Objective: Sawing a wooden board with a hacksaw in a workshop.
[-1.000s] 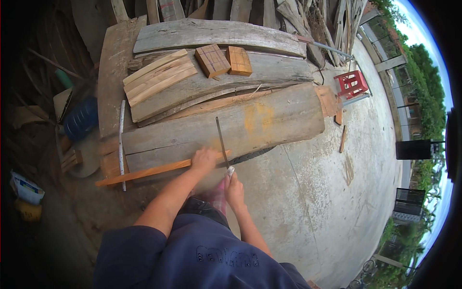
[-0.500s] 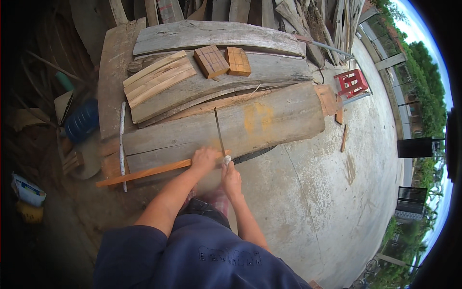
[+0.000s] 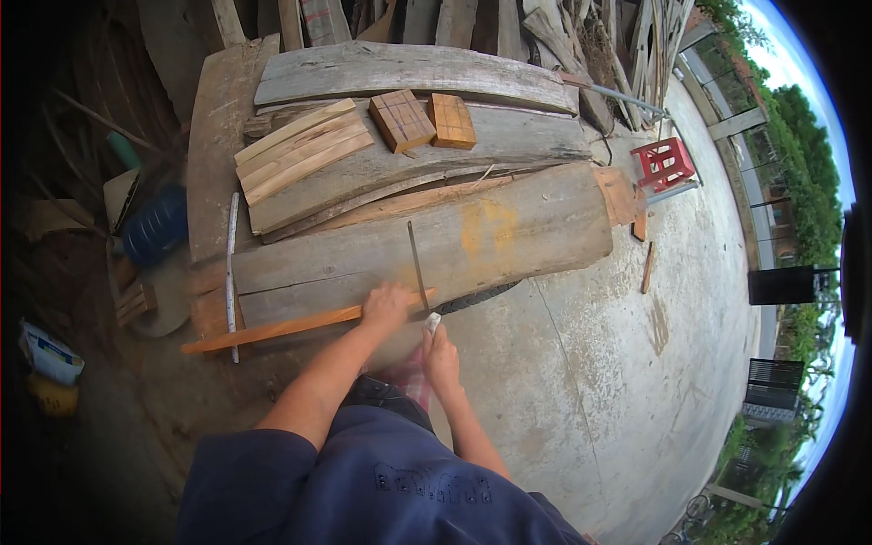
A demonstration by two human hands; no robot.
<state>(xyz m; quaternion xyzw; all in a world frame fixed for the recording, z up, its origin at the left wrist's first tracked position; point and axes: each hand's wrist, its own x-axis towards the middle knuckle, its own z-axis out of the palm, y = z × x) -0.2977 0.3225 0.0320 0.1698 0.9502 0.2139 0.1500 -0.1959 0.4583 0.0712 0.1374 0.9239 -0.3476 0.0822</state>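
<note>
A thin orange-brown wooden strip (image 3: 282, 331) lies along the near edge of a broad grey plank (image 3: 536, 222). Close to its right end, my left hand (image 3: 385, 307) grips it and presses it against the plank. My right hand (image 3: 441, 360) is closed round the pale handle of a narrow-bladed handsaw (image 3: 417, 261). The blade points away from me and crosses the strip just right of my left hand. Whether its teeth have cut into the wood is too small to tell.
Beyond the plank lie pale wooden strips (image 3: 304, 150) and two wooden blocks (image 3: 401, 121) on grey boards (image 3: 409, 69). A whitish ruler-like stick (image 3: 232, 282) crosses the strip's left part. A red plastic stool (image 3: 665, 164) stands on the concrete floor (image 3: 563, 391) at right; a blue jug (image 3: 156, 225) is at left.
My right hand has drawn the saw back toward my body, and the blade's tip has come nearer with it. My left hand and the strip stay nearly in place.
</note>
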